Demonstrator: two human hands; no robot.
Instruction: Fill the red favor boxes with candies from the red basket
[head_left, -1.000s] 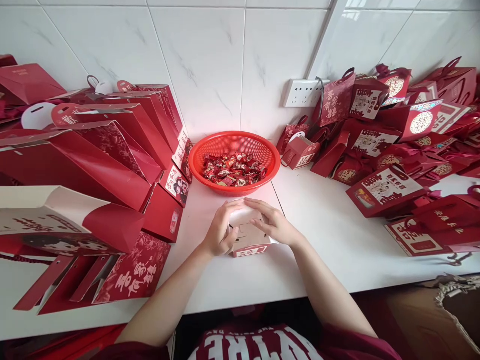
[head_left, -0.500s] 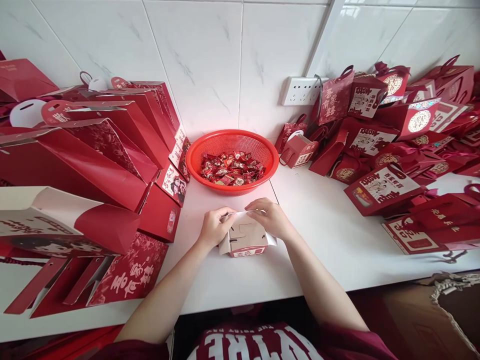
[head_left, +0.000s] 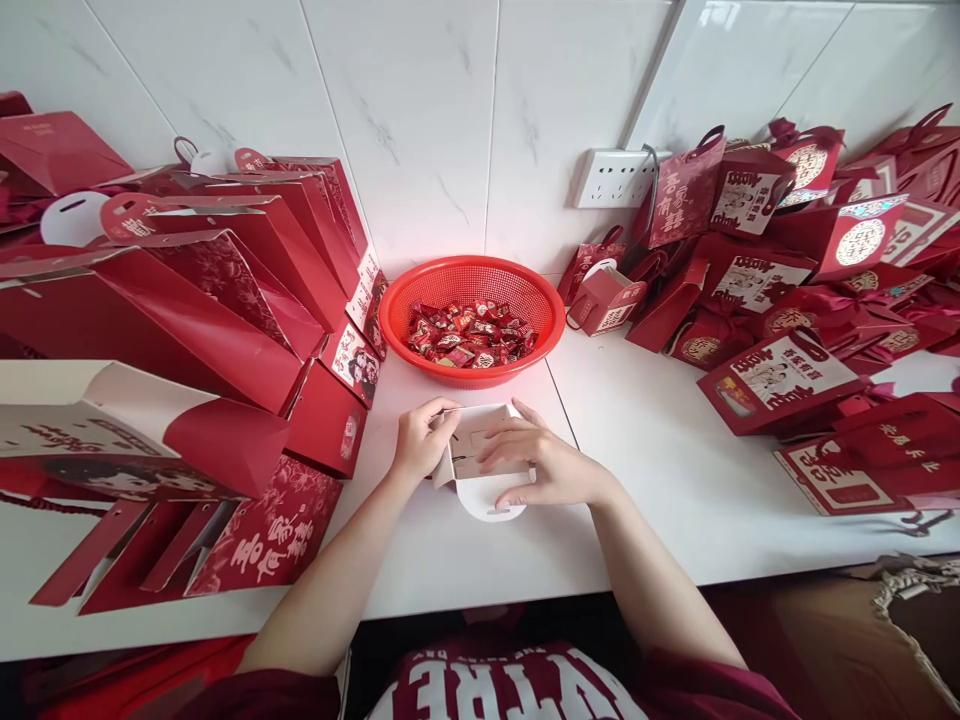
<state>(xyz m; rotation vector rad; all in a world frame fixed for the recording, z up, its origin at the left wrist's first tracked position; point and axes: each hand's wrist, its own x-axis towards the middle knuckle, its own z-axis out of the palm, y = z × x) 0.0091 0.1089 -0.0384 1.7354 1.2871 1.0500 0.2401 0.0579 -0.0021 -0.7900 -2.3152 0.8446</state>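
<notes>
Left hand (head_left: 426,440): thumb and fingers grasping box (head_left: 466,440) by its left edge. Right hand (head_left: 551,458): fingers parted, loosely bent over box opening, thumb at rounded flap (head_left: 480,498); cannot tell how firmly they touch. Box on table (head_left: 480,575), between fingers of both hands, opening up. Basket (head_left: 472,377) with sweets (head_left: 469,338) just beyond fingertips. Red bags (head_left: 225,290) left of left fingers; small bags (head_left: 780,378) well right of right fingers.

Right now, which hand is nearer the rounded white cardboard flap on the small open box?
The right hand, at the flap; the left hand is farther, at the left side of the box.
</notes>
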